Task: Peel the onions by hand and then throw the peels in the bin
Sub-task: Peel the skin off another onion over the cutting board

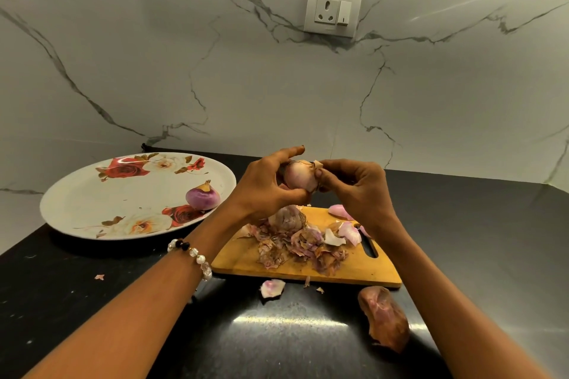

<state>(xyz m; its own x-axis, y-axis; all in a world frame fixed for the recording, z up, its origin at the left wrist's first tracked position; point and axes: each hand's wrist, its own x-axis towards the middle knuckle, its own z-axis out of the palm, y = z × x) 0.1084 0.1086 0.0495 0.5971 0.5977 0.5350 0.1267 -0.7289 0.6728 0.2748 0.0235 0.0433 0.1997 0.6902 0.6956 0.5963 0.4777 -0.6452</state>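
Head view. We hold one onion point(299, 177) above the wooden cutting board point(308, 258), the left hand point(267, 186) curled round it from the side and below, the right hand point(354, 184) pinching a flap of papery skin point(317, 165) at the onion's top edge. Directly beneath the grip lies a heap of shed peels point(303, 244) on the board, with a second onion point(288, 218) partly hidden under the left wrist. Well to the left of the grip, a peeled purple onion point(203, 197) rests on the floral plate point(92, 194). Nearer to us than the grip, a loose peel point(272, 287) and a large brown husk point(385, 318) lie on the dark counter point(292, 341). We judge the step in hand to be the stripping of the held onion's remaining skin, most of its pale flesh already being bare. The next move calls for a pull away from the left hand's hold, which must steady the bulb. No bin is in view, so gathering and discarding the peels is still to come.
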